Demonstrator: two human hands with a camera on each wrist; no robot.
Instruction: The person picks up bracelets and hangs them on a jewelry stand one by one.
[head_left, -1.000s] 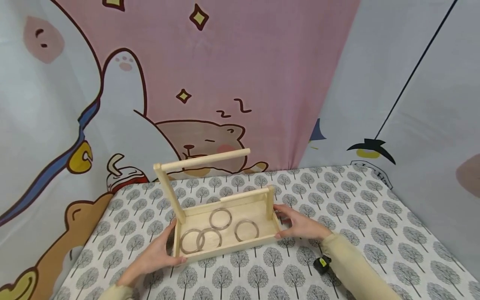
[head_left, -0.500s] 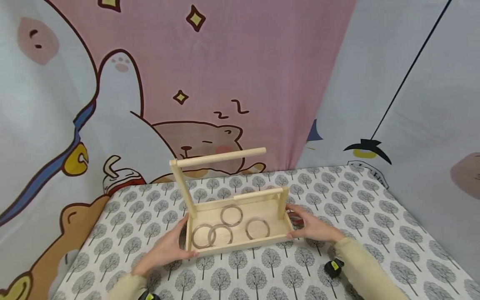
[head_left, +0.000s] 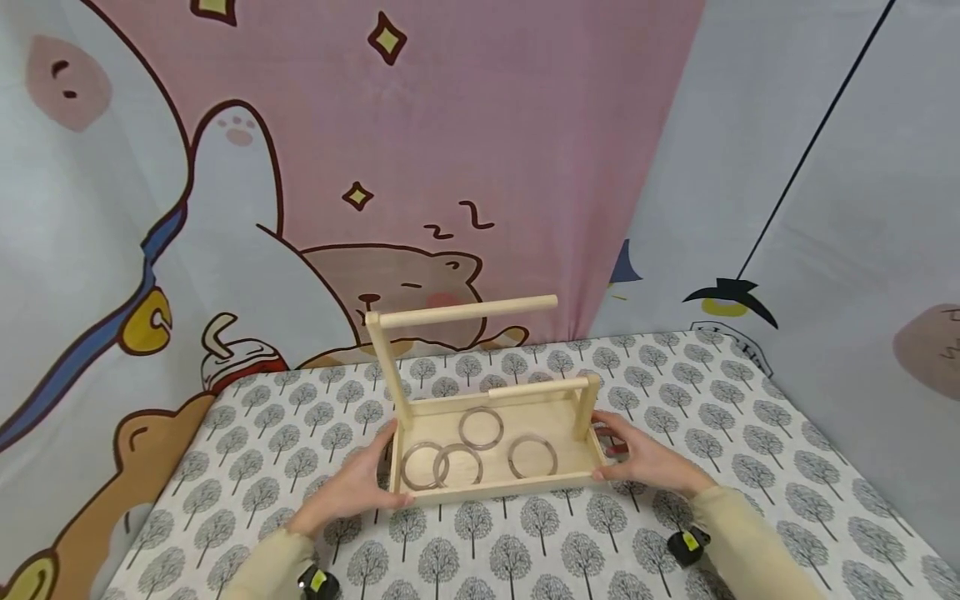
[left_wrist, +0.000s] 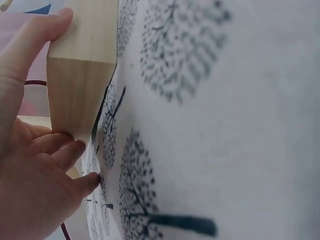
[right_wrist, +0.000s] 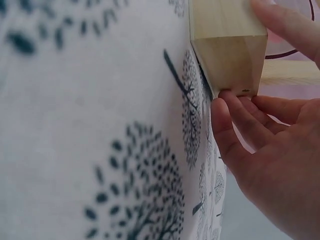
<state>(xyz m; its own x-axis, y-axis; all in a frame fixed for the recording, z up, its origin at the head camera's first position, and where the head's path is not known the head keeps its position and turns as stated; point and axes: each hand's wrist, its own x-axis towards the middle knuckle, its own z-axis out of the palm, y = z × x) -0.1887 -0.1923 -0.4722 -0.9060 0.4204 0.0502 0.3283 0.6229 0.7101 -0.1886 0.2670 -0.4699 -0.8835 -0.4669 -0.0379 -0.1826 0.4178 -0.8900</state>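
A shallow light-wood tray (head_left: 502, 492) rests on the patterned cloth. From its left end rises a tall post (head_left: 390, 367) carrying a round rod (head_left: 465, 311) that points right. A shorter post (head_left: 587, 408) at the right end carries a lower rod (head_left: 536, 387) pointing left. Several thin, translucent brownish rings (head_left: 481, 408) lie inside, two overlapping at the left. My left hand (head_left: 356, 483) grips the tray's left end, thumb at the front corner and fingers along the side, as the left wrist view shows. The right hand (head_left: 648, 454) grips the right end likewise.
White cloth (head_left: 510, 567) printed with grey trees covers the table around the tray. A curtain (head_left: 450, 125) with cartoon animals hangs behind and along both sides. Black wrist devices (head_left: 688, 546) sit beneath the sleeves.
Both hands have shifted the tray to the right and turned it slightly, so its front edge lies more level in the view. The rings stay inside.
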